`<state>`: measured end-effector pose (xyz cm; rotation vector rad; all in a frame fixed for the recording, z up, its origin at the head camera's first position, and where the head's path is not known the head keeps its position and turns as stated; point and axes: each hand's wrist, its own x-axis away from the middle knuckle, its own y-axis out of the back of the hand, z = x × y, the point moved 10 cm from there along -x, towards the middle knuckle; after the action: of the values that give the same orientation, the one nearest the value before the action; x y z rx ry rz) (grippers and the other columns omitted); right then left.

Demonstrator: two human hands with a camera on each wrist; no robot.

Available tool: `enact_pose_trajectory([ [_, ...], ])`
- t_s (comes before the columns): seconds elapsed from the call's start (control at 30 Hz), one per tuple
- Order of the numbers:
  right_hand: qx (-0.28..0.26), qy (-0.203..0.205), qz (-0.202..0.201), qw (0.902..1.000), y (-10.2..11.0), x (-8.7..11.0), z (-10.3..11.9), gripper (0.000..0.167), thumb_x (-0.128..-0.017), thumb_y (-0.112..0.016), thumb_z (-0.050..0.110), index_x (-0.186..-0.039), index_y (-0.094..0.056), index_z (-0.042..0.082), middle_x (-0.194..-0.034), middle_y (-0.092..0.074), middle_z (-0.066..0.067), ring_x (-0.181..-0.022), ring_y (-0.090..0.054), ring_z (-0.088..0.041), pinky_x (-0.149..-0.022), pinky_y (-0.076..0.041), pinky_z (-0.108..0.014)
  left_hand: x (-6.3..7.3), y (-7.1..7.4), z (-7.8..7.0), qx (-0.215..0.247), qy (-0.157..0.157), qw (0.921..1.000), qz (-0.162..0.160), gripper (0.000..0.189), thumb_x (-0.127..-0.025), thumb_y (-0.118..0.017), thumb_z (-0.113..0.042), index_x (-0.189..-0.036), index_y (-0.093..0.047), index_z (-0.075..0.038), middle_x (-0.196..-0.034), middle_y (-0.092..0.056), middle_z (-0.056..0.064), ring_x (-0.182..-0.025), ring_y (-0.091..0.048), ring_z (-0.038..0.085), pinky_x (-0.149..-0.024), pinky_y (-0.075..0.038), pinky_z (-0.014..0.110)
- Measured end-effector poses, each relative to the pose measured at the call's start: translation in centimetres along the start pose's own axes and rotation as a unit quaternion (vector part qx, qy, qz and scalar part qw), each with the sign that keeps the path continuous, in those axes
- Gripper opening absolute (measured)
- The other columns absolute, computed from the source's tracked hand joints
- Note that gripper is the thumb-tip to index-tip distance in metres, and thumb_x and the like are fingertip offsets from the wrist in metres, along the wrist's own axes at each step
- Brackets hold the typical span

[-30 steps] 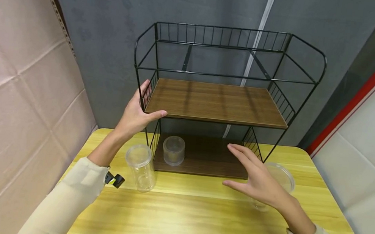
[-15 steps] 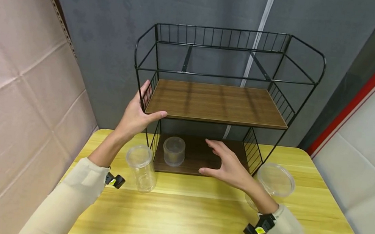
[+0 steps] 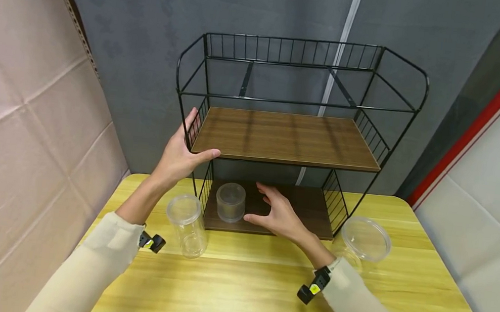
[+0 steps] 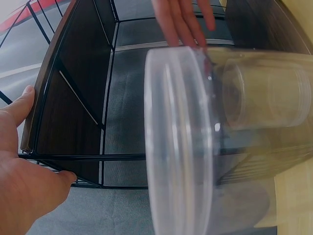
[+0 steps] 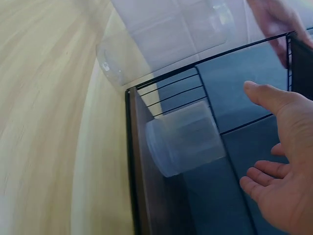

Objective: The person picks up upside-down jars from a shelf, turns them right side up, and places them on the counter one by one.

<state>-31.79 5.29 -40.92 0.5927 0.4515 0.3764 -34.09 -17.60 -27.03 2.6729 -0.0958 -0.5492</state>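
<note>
My left hand [image 3: 175,161] grips the left front corner of a black wire storage rack [image 3: 286,162] at its middle shelf, with the thumb along the shelf's front edge and the fingers outside the side wires. A small clear plastic jar [image 3: 230,202] stands upright at the left of the bottom shelf [image 3: 296,209]. Just right of this jar, my right hand [image 3: 282,218] is held with thumb and fingers spread apart and nothing between them. In the right wrist view, a gap shows between that hand [image 5: 288,161] and the small jar [image 5: 186,139].
A taller clear jar [image 3: 187,226] stands on the wooden table [image 3: 217,295] by the rack's left front. Right of the rack is a wide clear jar [image 3: 366,239], partly hidden by the right forearm. A grey partition [image 3: 152,39] stands behind the rack.
My right hand has moved left from the bottom shelf's right side to beside the small jar, uncovering more of the wide jar. My left hand has stayed on the rack.
</note>
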Motion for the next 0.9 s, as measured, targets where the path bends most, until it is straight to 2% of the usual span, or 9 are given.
enact_pose_trajectory([
  [0.17,-0.017,-0.029,0.000,0.9994,-1.4,-1.2,-1.4,0.095,-0.087,-0.091,0.027,-0.162,-0.038,0.000,-0.163,-0.043,-0.021,-0.149,-0.046,-0.037,-0.118,-0.046,-0.048,0.0,-0.1,0.1,0.005,-0.001,1.0000,0.001,0.111,-0.093,-0.085,-0.031,-0.171,-0.007,-0.030,-0.177,-0.010,-0.007,-0.162,-0.016,0.012,-0.132,-0.020,0.040],
  [0.33,-0.014,-0.038,-0.007,0.9991,-2.8,-2.4,-2.2,0.094,-0.087,-0.090,0.027,-0.161,-0.039,-0.002,-0.162,-0.044,-0.021,-0.147,-0.048,-0.037,-0.117,-0.047,-0.050,0.0,-0.1,0.1,0.002,-0.002,1.0000,0.000,0.110,-0.093,-0.085,-0.031,-0.171,-0.007,-0.030,-0.177,-0.011,-0.006,-0.162,-0.015,0.012,-0.132,-0.020,0.040],
  [0.53,-0.008,-0.042,-0.005,0.9991,-4.5,-3.5,-2.3,0.097,-0.088,-0.089,0.031,-0.162,-0.037,-0.003,-0.162,-0.044,-0.023,-0.145,-0.049,-0.040,-0.115,-0.048,-0.052,0.1,0.0,0.1,0.005,-0.003,1.0000,-0.001,0.110,-0.094,-0.084,-0.029,-0.171,-0.006,-0.030,-0.177,-0.011,-0.006,-0.162,-0.015,0.012,-0.132,-0.020,0.041],
  [0.63,0.012,-0.044,-0.011,0.9989,-4.8,-3.9,-2.1,0.098,-0.087,-0.089,0.035,-0.162,-0.037,-0.002,-0.161,-0.045,-0.024,-0.143,-0.051,-0.042,-0.113,-0.049,-0.054,0.1,-0.1,0.1,0.006,-0.003,1.0000,-0.001,0.110,-0.094,-0.084,-0.029,-0.171,-0.006,-0.030,-0.177,-0.011,-0.006,-0.162,-0.016,0.012,-0.132,-0.020,0.041],
  [0.73,0.030,-0.048,-0.018,0.9982,-5.1,-4.2,-2.0,0.099,-0.087,-0.089,0.037,-0.162,-0.037,-0.001,-0.161,-0.045,-0.024,-0.144,-0.050,-0.043,-0.114,-0.048,-0.056,0.1,-0.1,0.0,0.006,-0.005,1.0000,-0.001,0.110,-0.094,-0.084,-0.029,-0.171,-0.006,-0.031,-0.177,-0.011,-0.007,-0.162,-0.015,0.011,-0.132,-0.020,0.041],
  [0.9,0.025,-0.057,-0.013,0.9980,-5.7,-4.7,-2.0,0.099,-0.088,-0.089,0.036,-0.163,-0.036,-0.001,-0.162,-0.044,-0.023,-0.147,-0.046,-0.042,-0.116,-0.045,-0.056,0.0,-0.1,-0.1,0.004,-0.006,1.0000,-0.001,0.110,-0.094,-0.084,-0.030,-0.171,-0.006,-0.030,-0.177,-0.009,-0.008,-0.162,-0.014,0.011,-0.132,-0.020,0.040],
])
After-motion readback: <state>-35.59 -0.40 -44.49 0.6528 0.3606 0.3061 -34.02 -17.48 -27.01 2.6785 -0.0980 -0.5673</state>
